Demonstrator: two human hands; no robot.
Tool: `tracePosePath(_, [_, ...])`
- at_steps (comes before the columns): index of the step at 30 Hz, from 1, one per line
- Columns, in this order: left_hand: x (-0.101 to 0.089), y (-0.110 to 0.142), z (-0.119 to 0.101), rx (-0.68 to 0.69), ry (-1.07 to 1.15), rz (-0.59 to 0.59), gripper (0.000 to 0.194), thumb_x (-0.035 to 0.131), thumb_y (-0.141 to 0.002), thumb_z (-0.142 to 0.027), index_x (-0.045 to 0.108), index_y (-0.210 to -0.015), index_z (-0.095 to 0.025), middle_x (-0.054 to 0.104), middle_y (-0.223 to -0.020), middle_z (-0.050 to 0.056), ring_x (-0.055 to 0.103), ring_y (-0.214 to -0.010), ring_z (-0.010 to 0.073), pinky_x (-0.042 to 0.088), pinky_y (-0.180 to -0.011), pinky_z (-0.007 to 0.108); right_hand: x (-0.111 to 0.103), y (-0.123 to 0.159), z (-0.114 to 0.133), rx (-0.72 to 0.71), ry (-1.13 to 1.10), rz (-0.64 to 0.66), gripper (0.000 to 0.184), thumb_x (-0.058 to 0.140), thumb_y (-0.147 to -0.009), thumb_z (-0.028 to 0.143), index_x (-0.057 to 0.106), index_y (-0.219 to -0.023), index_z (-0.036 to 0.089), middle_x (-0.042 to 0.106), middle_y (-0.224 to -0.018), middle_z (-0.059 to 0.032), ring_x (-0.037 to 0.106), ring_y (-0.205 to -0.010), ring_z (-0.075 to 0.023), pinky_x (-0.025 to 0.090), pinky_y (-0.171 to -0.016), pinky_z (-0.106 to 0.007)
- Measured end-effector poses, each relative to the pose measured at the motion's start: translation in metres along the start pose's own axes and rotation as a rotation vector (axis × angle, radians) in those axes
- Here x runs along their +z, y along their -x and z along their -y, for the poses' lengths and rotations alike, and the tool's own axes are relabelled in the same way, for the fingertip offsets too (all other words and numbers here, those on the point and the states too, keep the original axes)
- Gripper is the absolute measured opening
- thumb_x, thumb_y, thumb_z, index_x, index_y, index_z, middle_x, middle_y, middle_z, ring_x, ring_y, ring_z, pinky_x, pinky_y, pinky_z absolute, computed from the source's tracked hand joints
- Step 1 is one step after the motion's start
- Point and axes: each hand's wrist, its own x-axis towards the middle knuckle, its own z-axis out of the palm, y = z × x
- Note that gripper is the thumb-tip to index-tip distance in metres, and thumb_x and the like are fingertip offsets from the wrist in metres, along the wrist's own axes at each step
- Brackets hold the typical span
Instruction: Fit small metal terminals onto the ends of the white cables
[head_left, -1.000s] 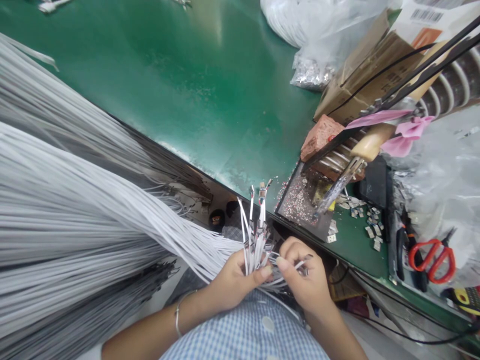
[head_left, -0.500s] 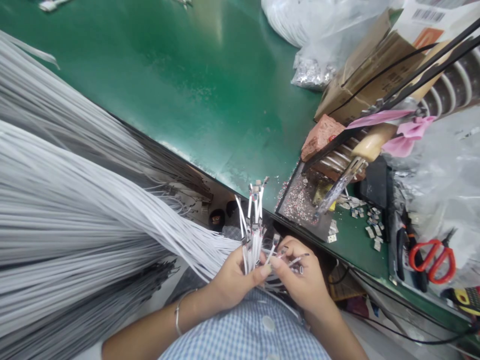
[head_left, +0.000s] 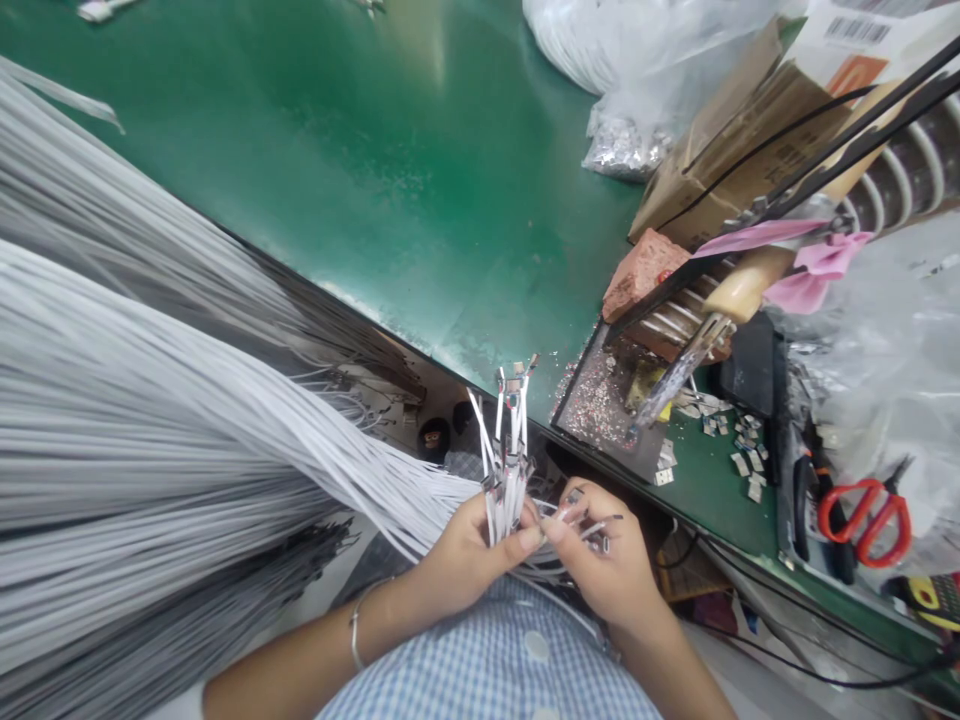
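Note:
My left hand (head_left: 480, 550) is closed around a bunch of white cables (head_left: 511, 490). Their ends stand up above the fist, tipped with small metal connectors (head_left: 516, 378). Close beside it on the right, my right hand (head_left: 604, 545) pinches a few more white cable ends (head_left: 577, 508), also with little connectors, between thumb and fingers. The two thumbs nearly meet. A thick sheaf of white cables (head_left: 300, 400) runs in from the left to behind my left hand. Parts of the cables below the hands are hidden by the fingers.
A green table (head_left: 360, 200) lies ahead. At its right stand a soldering iron (head_left: 686, 370) over a solder-spattered tray (head_left: 596, 400), a brick piece (head_left: 645, 272), loose metal connectors (head_left: 750, 450), red-handled scissors (head_left: 864, 520), a cardboard box (head_left: 750, 140) and plastic bags (head_left: 630, 120).
A connector end that stood up between the two hands has gone from there. My hands stay almost in place, with small finger movements at the cable ends.

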Motion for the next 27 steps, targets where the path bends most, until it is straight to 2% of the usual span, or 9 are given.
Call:
tracePosePath(4, [-0.0010, -0.0018, -0.0012, -0.006, 0.007, -0.066, 0.041, 0.069, -0.076, -0.054, 0.059, -0.071, -0.015, 0.054, -0.070, 0.000, 0.051, -0.067, 0.0154, 0.043, -0.066, 0.027, -0.0003, -0.0011, 0.0012, -0.025, 0.007, 0.008, 0.021, 0.060, -0.083, 0.023, 0.049, -0.066, 0.020, 0.044, -0.062, 0.0043, 0.041, -0.051, -0.0094, 0.033, -0.047, -0.022])
tracePosePath(9, [-0.0013, 0.0000, 0.0002, -0.068, 0.035, -0.070, 0.041, 0.073, -0.074, -0.053, 0.058, -0.074, -0.015, 0.051, -0.067, -0.003, 0.045, -0.062, 0.0129, 0.038, -0.061, 0.025, -0.0017, -0.0038, 0.0017, -0.091, 0.016, 0.009, 0.020, 0.062, -0.081, 0.021, 0.050, -0.065, 0.020, 0.048, -0.067, 0.0021, 0.046, -0.057, -0.0115, 0.036, -0.051, -0.024])
tracePosePath(12, [-0.0006, 0.0006, 0.0004, -0.096, 0.086, -0.077, 0.035, 0.076, -0.072, -0.046, 0.060, -0.078, -0.016, 0.054, -0.071, -0.002, 0.048, -0.066, 0.0135, 0.040, -0.064, 0.025, 0.0002, -0.0044, -0.0008, -0.095, 0.071, 0.023, 0.007, 0.066, -0.078, 0.020, 0.059, -0.079, 0.020, 0.054, -0.075, 0.0001, 0.051, -0.065, -0.0135, 0.041, -0.056, -0.025])
tracePosePath(15, [0.0003, -0.0002, 0.0012, -0.102, 0.138, -0.059, 0.036, 0.079, -0.070, -0.043, 0.059, -0.081, -0.016, 0.058, -0.076, -0.001, 0.053, -0.074, 0.0157, 0.044, -0.071, 0.027, 0.0042, -0.0041, -0.0024, -0.077, 0.120, 0.078, 0.015, 0.068, -0.076, 0.017, 0.061, -0.089, 0.021, 0.058, -0.077, 0.0001, 0.054, -0.068, -0.0143, 0.044, -0.061, -0.025])
tracePosePath(20, [0.0015, -0.0005, 0.0017, -0.111, 0.193, -0.036, 0.039, 0.079, -0.069, -0.044, 0.056, -0.084, -0.016, 0.058, -0.076, -0.001, 0.054, -0.074, 0.0155, 0.045, -0.070, 0.027, 0.0074, -0.0048, 0.0008, -0.074, 0.160, 0.121, 0.010, 0.060, -0.079, 0.012, 0.055, -0.077, 0.021, 0.054, -0.072, 0.0016, 0.053, -0.064, -0.0130, 0.042, -0.058, -0.024])
tracePosePath(27, [-0.0007, 0.0021, 0.0079, -0.129, 0.240, -0.023, 0.032, 0.079, -0.072, -0.039, 0.060, -0.081, -0.015, 0.058, -0.072, -0.002, 0.051, -0.067, 0.0119, 0.041, -0.066, 0.024, -0.0010, -0.0047, -0.0036, -0.031, 0.092, 0.051, 0.018, 0.053, -0.086, 0.019, 0.050, -0.068, 0.019, 0.048, -0.067, 0.0025, 0.047, -0.060, -0.0118, 0.036, -0.056, -0.024])
